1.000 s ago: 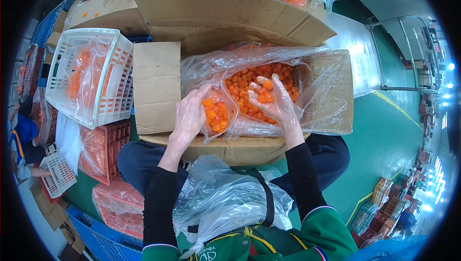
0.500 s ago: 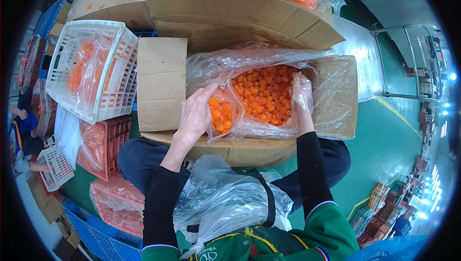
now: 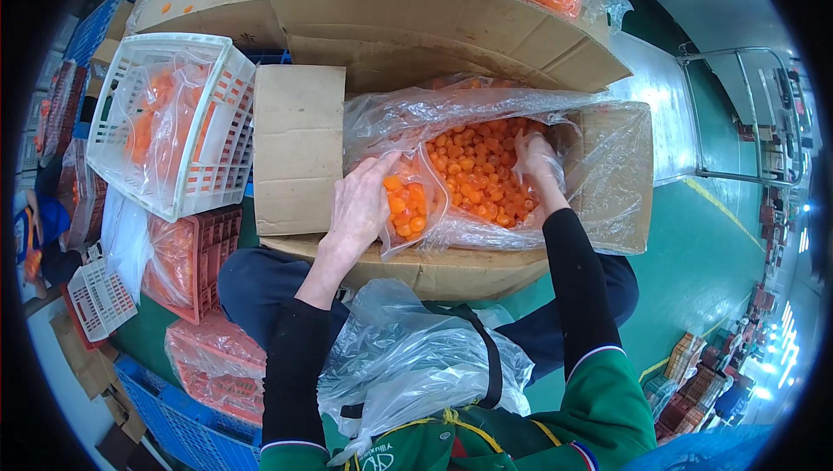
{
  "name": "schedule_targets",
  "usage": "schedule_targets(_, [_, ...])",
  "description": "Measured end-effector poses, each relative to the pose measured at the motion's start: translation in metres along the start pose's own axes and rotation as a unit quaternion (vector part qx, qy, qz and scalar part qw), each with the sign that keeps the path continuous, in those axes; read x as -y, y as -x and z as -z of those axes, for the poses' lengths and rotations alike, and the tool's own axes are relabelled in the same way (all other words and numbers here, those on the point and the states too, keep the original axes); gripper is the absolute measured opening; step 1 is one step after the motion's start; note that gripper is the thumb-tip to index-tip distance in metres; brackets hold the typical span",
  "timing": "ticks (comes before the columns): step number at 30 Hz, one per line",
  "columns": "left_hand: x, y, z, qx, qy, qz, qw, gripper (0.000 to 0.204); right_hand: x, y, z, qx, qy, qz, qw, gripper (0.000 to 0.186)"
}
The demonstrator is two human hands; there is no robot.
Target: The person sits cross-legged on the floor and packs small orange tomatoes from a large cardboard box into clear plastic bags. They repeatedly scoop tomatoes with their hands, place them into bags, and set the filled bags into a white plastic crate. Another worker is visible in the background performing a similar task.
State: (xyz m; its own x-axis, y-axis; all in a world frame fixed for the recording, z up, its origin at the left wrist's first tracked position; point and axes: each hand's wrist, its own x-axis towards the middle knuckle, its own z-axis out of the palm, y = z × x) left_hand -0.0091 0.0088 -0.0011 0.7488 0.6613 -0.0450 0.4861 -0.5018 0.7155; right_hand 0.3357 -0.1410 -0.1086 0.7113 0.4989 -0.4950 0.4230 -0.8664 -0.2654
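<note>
Glossy round orange balls, resembling salted egg yolks, fill a clear liner inside an open cardboard box. My left hand grips the rim of a small clear plastic bag, holding it against the near left side of the liner. Several orange yolks sit inside that bag. At the right end of the pile, my right hand reaches down with fingers apart against the loose yolks; its fingertips are partly hidden among them.
A white crate with bagged orange yolks stands left of the box, above a red crate. Blue crates lie lower left. A raised box flap borders the far side. A metal-railed cart stands right. Another person is far left.
My right hand has moved from the pile's right edge a little farther into the yolks, its fingers now spread. My left hand stays on the small bag. The whole view has shifted slightly.
</note>
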Motion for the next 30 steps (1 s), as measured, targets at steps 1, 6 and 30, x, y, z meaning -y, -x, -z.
schedule_targets(1, [0.003, 0.002, 0.001, -0.001, -0.006, 0.0, 1.0, 0.054, 0.012, 0.015, 0.0, 0.05, -0.227, 0.003, 0.973, 0.02])
schedule_targets(6, [0.006, 0.008, 0.005, -0.01, -0.022, 0.007, 1.0, 0.051, 0.098, 0.132, 0.006, 0.15, -0.696, 0.04, 0.701, 0.016])
schedule_targets(30, [0.007, 0.004, 0.003, -0.007, -0.015, 0.007, 1.0, 0.056, 0.083, 0.097, -0.086, 0.069, 0.152, 0.334, 0.928, 0.032])
